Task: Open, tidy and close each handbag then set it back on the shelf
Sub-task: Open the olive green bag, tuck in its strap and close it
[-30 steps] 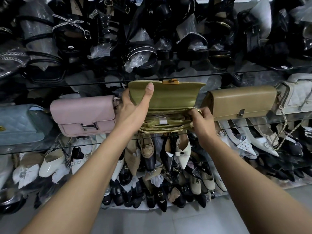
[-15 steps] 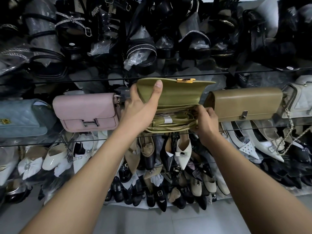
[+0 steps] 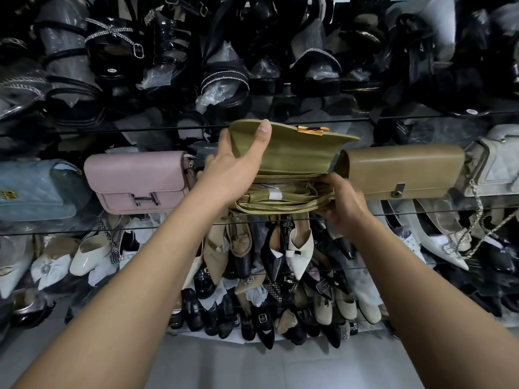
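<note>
Olive-green leather flap handbag [image 3: 295, 153] sits open on the glass shelf [image 3: 70, 226], between a pink leather bag [image 3: 140, 181] and a tan leather bag [image 3: 404, 169]. Left hand [image 3: 236, 167] grips the raised flap; right hand [image 3: 341, 200], fingers curled, pinches the mouth's right end.

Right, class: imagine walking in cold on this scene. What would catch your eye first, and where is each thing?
The olive handbag at the centre stands out: the left hand holds its flap up and the right hand grips its right end, showing a folded strap inside. A pink handbag sits closed to its left and a tan handbag to its right, with black sandals crowded above them.
</note>
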